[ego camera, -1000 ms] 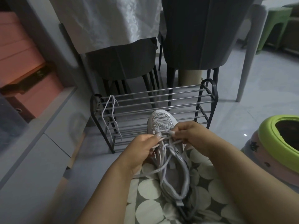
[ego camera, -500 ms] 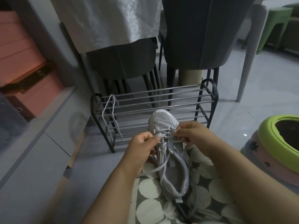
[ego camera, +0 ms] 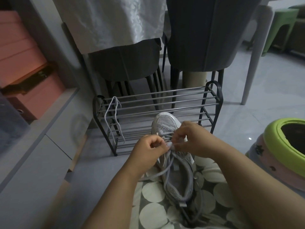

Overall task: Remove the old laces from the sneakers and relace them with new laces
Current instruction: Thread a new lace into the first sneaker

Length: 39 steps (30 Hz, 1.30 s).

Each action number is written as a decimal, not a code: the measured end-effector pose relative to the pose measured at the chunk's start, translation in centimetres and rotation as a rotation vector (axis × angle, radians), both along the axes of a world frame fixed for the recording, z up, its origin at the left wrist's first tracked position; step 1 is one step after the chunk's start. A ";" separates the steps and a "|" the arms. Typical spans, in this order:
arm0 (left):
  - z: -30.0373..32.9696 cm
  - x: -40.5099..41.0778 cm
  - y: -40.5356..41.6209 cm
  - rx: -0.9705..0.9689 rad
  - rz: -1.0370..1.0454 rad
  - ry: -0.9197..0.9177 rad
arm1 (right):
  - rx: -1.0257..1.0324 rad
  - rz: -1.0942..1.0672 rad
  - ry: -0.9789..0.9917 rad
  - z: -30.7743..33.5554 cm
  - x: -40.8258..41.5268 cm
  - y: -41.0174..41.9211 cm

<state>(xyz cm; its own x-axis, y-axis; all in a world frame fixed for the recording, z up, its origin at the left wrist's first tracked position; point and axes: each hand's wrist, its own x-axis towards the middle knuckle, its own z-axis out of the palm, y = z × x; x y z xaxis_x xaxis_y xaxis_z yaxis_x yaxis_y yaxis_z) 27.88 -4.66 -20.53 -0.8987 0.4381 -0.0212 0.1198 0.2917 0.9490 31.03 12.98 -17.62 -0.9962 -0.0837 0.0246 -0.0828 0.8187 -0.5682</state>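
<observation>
A grey sneaker [ego camera: 165, 123] with a sparkly mesh toe lies on my lap, toe pointing away from me. My left hand [ego camera: 149, 148] pinches the grey lace [ego camera: 162, 173] at the sneaker's left eyelets. My right hand [ego camera: 192, 139] grips the lace over the front eyelets, its fingers curled and hiding that part. Loose ends of the lace trail down across the tongue and to the left over the dotted cloth. A separate white lace [ego camera: 113, 116] hangs over the left end of the shoe rack.
A low metal shoe rack [ego camera: 212, 100] stands right behind the sneaker. Two dark chairs [ego camera: 198, 38] and a white tablecloth [ego camera: 109, 22] lie beyond it. A green-rimmed pot [ego camera: 279, 146] sits at the right, grey cabinets [ego camera: 41, 129] at the left. Grey cloth with pale dots [ego camera: 153, 214] covers my lap.
Both hands have shifted slightly along the front eyelets, and the right hand now sits a little further over the sneaker's toe. The sneaker itself has barely moved.
</observation>
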 end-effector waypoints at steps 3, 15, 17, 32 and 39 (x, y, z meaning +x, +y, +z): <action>0.2 0.3 -0.1 -0.002 -0.036 -0.058 | 0.025 0.039 -0.068 0.7 0.0 -0.1; 0.0 -0.1 -0.3 -0.170 -0.028 -0.040 | 0.068 0.074 -0.130 0.3 -0.6 -0.3; -0.1 0.1 0.0 -0.263 0.009 0.095 | 0.095 0.067 -0.095 0.0 -0.5 -0.3; 0.0 0.9 -0.8 0.139 -0.158 -0.160 | -0.374 0.090 -0.358 0.8 0.8 0.3; -0.4 0.9 -0.4 0.228 -0.100 -0.221 | -0.198 0.012 -0.156 0.5 1.1 -0.4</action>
